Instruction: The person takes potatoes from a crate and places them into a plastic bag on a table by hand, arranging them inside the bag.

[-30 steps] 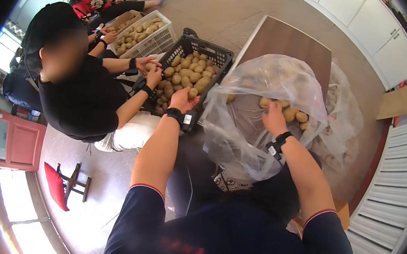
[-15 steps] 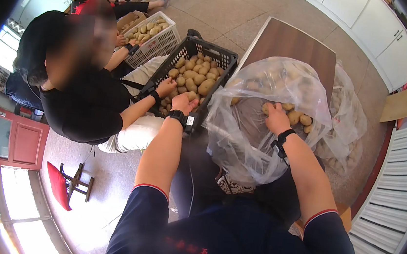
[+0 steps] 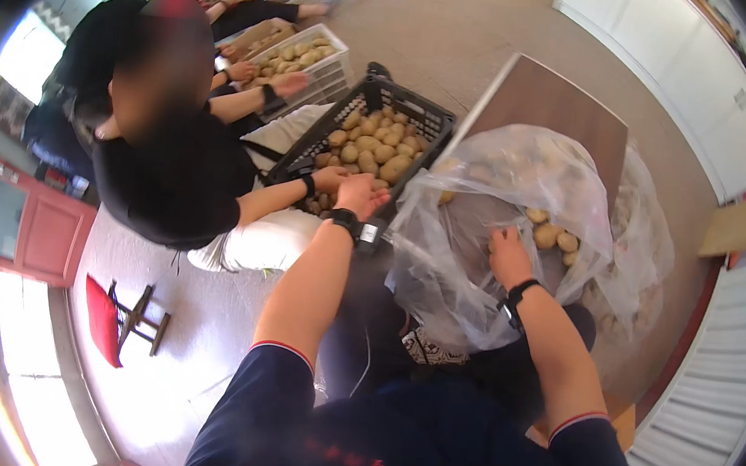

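Over the near end of a black plastic crate point(image 3: 442, 118) filled with potatoes point(image 3: 370, 143) is my left hand point(image 3: 360, 198). Its fingers are stretched out to the right, with no potato visible in them. A co-worker's hand point(image 3: 329, 179) lies right beside it, at the same crate. Inside the mouth of a clear plastic bag point(image 3: 440, 284) is my right hand point(image 3: 511, 259), its fingers curled; whatever they hold is hidden. Several loose potatoes point(image 3: 549, 236) lie in the bag just beyond and to the right of that hand. More potatoes show through the plastic.
The bag rests against a brown-topped table point(image 3: 547, 102). A second plastic bag point(image 3: 645, 250) stands to its right. A co-worker in black point(image 3: 173, 160) sits at my left, near a white crate point(image 3: 340, 59) of potatoes. A red-seated stool point(image 3: 104, 319) is on the floor.
My right hand has drawn back toward me, and the potato at its fingertips is gone from its place. My left hand's fingers have straightened. The co-worker's other hand has lifted toward the white crate.
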Motion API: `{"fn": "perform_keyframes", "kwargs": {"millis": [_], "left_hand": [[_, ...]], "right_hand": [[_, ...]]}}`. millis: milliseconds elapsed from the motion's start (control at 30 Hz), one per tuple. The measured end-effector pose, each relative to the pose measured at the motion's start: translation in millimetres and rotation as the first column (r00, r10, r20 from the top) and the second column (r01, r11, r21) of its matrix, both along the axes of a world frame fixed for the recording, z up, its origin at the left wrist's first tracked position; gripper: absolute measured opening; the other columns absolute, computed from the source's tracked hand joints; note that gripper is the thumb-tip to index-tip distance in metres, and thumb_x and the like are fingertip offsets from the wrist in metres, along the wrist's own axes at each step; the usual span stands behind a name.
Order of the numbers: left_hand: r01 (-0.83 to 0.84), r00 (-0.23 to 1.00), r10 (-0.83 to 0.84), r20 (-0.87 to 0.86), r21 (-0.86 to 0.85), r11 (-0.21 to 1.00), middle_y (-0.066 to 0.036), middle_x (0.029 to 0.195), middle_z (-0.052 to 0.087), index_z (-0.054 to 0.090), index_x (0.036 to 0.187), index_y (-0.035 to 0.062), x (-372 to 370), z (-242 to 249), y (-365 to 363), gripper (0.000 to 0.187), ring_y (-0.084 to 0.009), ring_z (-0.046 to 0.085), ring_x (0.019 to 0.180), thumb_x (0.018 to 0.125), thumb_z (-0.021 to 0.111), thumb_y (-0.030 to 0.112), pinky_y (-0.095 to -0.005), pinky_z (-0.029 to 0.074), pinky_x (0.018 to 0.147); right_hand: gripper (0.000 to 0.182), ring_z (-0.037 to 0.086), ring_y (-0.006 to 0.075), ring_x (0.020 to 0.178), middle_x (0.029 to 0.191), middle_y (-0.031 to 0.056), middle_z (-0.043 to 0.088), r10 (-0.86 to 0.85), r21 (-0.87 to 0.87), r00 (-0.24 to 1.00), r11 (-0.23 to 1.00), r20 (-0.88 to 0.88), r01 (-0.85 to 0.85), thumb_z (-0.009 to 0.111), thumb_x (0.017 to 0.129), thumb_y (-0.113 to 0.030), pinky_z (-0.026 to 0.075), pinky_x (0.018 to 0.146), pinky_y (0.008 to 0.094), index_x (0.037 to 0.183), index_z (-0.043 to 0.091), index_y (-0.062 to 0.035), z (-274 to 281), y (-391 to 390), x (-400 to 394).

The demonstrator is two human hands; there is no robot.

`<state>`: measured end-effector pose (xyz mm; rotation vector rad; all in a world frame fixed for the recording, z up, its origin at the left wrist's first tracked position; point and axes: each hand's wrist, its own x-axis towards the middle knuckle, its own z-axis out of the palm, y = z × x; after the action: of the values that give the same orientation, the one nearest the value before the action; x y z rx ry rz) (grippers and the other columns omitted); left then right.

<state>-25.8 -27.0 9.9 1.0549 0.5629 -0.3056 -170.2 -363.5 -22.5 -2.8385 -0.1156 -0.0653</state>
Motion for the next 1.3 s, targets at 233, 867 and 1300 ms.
{"fn": "perform_keyframes", "kwargs": {"millis": [233, 867, 1300], "left_hand": [[0.154, 0.982, -0.167, 0.087, 0.14, 0.978, -0.011, 0.096, 0.052, 0.05, 0.106, 0.0066, -9.0, 5.1, -5.6, 0.019, -0.0316, 0.062, 0.082, 0.089, 0.053, 0.014, -0.0443, 0.056, 0.069], [0.575, 0.818, -0.572, -0.062, 0.065, 0.816, -0.015, 0.113, 0.057, 0.049, 0.115, 0.0039, -25.6, 39.2, -43.5, 0.038, -0.0305, 0.065, 0.083, 0.09, 0.061, 0.03, -0.0415, 0.056, 0.072], [0.678, 0.724, -0.688, -0.052, -0.13, 0.723, -0.008, 0.088, 0.063, 0.057, 0.106, 0.011, -15.7, 30.0, -46.9, 0.04, -0.0209, 0.057, 0.065, 0.095, 0.051, 0.049, -0.0329, 0.045, 0.057]], "right_hand": [[0.043, 0.057, 0.0409, 0.1, 0.114, 0.0194, 0.049, 0.057, 0.075, 0.995, 0.996, -0.086, -0.05, 0.068, 0.07, -0.006, 0.048, 0.085, 0.0467, 0.112, 0.055, -0.0098, -8.4, 7.4, -14.0], [0.04, 0.062, 0.0141, 0.073, 0.096, 0.0057, 0.06, 0.134, 0.867, 0.889, 0.325, -0.437, 0.378, 0.062, 0.087, -0.017, 0.049, 0.058, 0.0275, 0.122, 0.051, -0.0014, 83.5, 95.3, 23.9], [0.041, 0.067, 0.0274, 0.067, 0.08, 0.0156, 0.067, 0.036, 0.795, 0.977, 0.589, -0.21, 0.149, 0.058, 0.093, -0.036, 0.052, 0.064, 0.0361, 0.11, 0.058, 0.002, 75.9, 112.3, 27.3]]}}
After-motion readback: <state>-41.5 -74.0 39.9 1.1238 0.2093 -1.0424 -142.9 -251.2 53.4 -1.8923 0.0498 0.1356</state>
